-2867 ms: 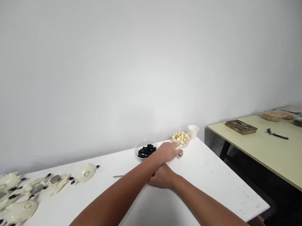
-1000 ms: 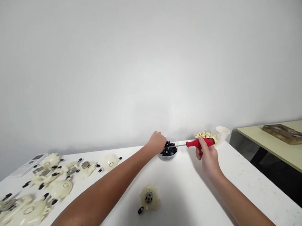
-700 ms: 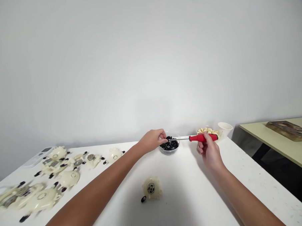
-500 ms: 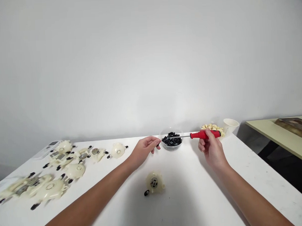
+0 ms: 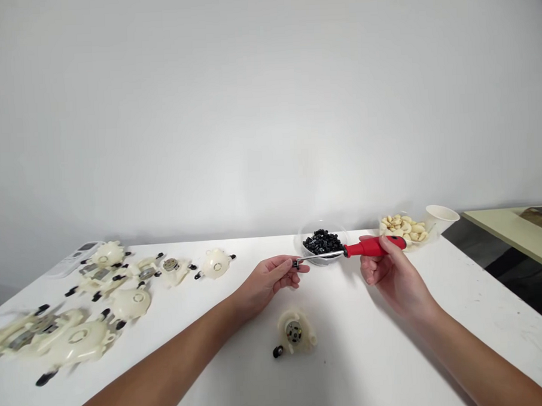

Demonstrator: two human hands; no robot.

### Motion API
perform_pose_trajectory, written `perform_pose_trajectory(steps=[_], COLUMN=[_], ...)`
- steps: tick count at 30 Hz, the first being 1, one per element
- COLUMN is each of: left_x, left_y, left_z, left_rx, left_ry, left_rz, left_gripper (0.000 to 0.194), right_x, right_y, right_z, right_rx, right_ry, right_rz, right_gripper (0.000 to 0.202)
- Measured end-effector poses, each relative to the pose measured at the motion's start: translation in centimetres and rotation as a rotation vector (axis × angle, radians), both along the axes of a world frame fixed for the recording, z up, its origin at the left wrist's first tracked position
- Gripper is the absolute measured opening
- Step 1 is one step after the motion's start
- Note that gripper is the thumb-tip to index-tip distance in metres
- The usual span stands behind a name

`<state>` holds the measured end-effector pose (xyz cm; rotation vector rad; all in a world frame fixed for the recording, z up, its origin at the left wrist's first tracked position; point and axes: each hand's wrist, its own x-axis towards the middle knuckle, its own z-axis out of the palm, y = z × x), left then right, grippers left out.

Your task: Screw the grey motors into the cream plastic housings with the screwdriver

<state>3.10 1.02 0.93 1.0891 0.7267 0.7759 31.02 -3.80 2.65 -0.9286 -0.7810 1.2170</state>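
My right hand (image 5: 393, 266) is closed round the red handle of a screwdriver (image 5: 374, 246), its shaft pointing left. Between the thumb and fingers of my left hand (image 5: 274, 274) is a small black part (image 5: 296, 263), and the screwdriver's tip meets it. Behind the shaft stands a clear bowl (image 5: 302, 240) of small black parts (image 5: 323, 241). Nearer me on the table lies a cream plastic housing (image 5: 306, 330) with a round metal motor (image 5: 293, 332) in it and one black piece (image 5: 278, 351) at its lower left.
Several cream housings (image 5: 130, 302) with black ends lie on the left of the white table (image 5: 206, 361). A white device (image 5: 76, 259) is behind them. At the back right are a container of cream pieces (image 5: 404, 226) and a white cup (image 5: 441, 219). Another table (image 5: 515, 231) stands at the right.
My left hand has drawn away from the bowl, towards me, with the small black part. The screwdriver's tip has left the bowl and now meets that part. The view has shifted slightly.
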Motion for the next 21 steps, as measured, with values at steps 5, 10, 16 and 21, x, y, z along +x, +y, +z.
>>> perform_pose_trajectory(steps=[5, 10, 16, 21], left_x=[0.0, 0.06, 0.13, 0.1], left_y=[0.04, 0.19, 0.2, 0.19], left_z=[0.04, 0.06, 0.24, 0.36], left_rx=[-0.02, -0.039, -0.025, -0.009], left_ry=[-0.022, -0.065, -0.017, -0.027], left_rz=[-0.029, -0.046, -0.027, -0.05], left_gripper=[0.031, 0.03, 0.032, 0.029], right_x=[0.22, 0.38, 0.26, 0.34], right_y=[0.09, 0.05, -0.37, -0.31], right_z=[-0.25, -0.42, -0.05, 0.09], right_rx=[-0.004, 0.022, 0.065, 0.092], right_ry=[-0.042, -0.06, -0.101, -0.135], right_rz=[-0.019, -0.031, 0.052, 0.048], right_gripper=[0.04, 0.036, 0.033, 0.033])
